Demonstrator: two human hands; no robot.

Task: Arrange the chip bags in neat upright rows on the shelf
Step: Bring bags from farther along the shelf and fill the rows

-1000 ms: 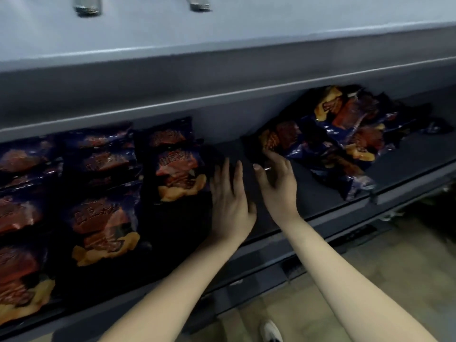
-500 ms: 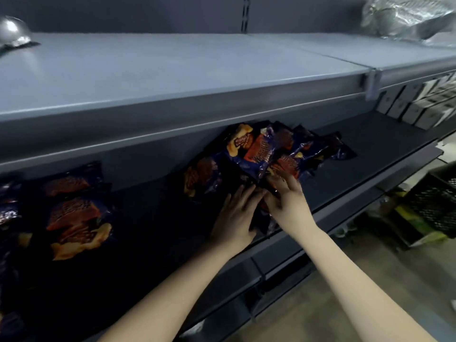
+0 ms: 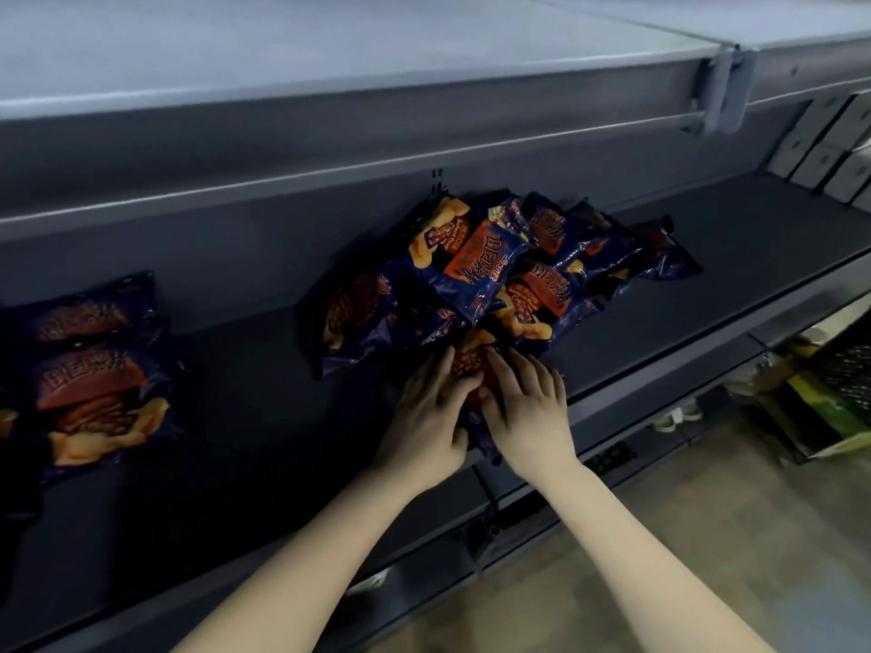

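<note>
Both hands have come off the bare shelf [image 3: 264,417] and closed on one chip bag [image 3: 469,358] at the near edge of the loose pile [image 3: 509,271]: left hand [image 3: 431,417] and right hand [image 3: 528,412] pinch it between them. That bag looks next for the rows. The pile holds roughly seven bags; left of it, well apart, two arranged bags [image 3: 94,374] show.

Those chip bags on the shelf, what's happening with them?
A person is tidying them. Both hands, the left hand and the right hand, are pressed side by side on one chip bag at the near edge of a jumbled pile of bags on the dark shelf. Further left, a few arranged bags already sit in a row. The pile itself is unsorted.
</note>
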